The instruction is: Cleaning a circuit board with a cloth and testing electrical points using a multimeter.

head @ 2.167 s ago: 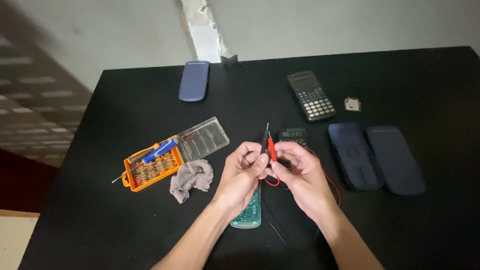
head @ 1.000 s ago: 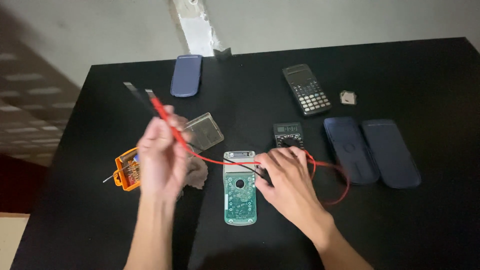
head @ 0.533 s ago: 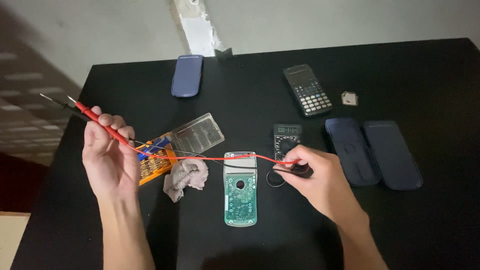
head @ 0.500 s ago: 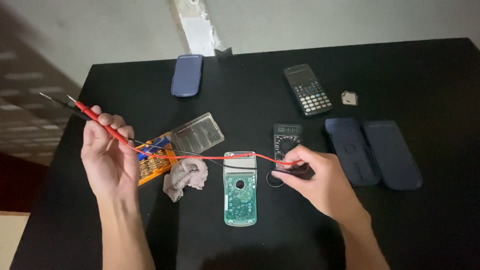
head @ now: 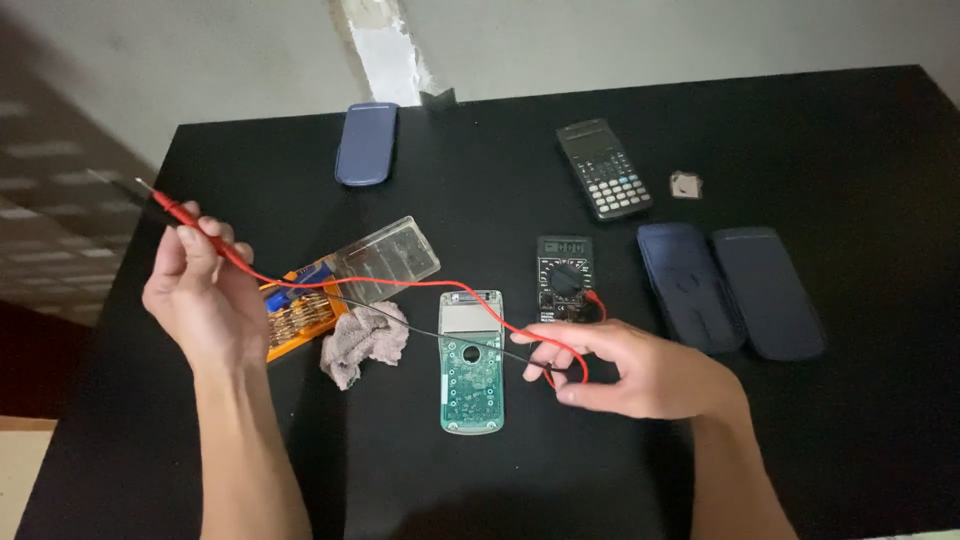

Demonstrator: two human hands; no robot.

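Dim, soft overhead light; slight blur.

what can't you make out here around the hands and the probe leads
- Head view: whether a black probe sits with the red probe in the left hand; dark and blurred.
- What the right hand pinches; its fingers cover it.
- Multimeter display and dial: too small.
- Bits in the orange screwdriver case: partly behind the left hand.

Bare table point(head: 850, 420) is left along the front edge and toward the right front corner. The middle is crossed by the red lead point(head: 400, 285) and black lead point(head: 420, 322), and is crowded by the open calculator point(head: 471, 375), cloth point(head: 362, 342) and multimeter point(head: 564, 278).
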